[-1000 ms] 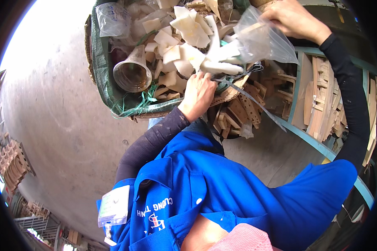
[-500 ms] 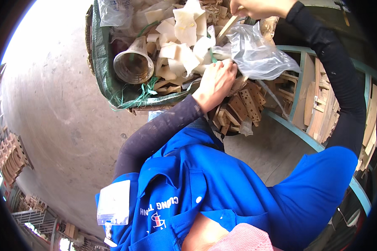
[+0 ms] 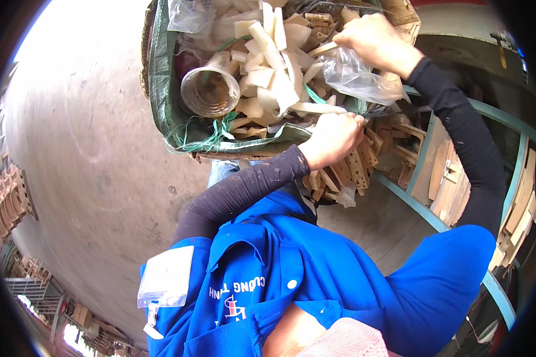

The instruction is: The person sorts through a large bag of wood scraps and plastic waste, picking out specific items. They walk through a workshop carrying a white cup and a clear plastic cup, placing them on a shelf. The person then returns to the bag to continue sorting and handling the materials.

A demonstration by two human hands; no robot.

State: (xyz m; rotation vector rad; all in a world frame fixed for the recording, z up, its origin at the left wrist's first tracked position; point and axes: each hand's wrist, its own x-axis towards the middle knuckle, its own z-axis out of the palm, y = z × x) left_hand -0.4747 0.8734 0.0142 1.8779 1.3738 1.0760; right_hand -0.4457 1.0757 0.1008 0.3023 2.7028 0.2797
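Two hands (image 3: pixel 336 139) (image 3: pixel 376 43) work: left at the green liner (image 3: pixel 159 83), right holding a stick (image 3: pixel 323 49).

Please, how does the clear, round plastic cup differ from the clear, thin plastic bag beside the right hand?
The clear, round plastic cup has a regular shape, whereas the clear, thin plastic bag looks crumpled. The cup lies on the left of the green-lined cardboard box; the bag is on the right, beside the person's right hand. The cup's open mouth is visible, but I cannot make out the bag's opening. Both are see-through.
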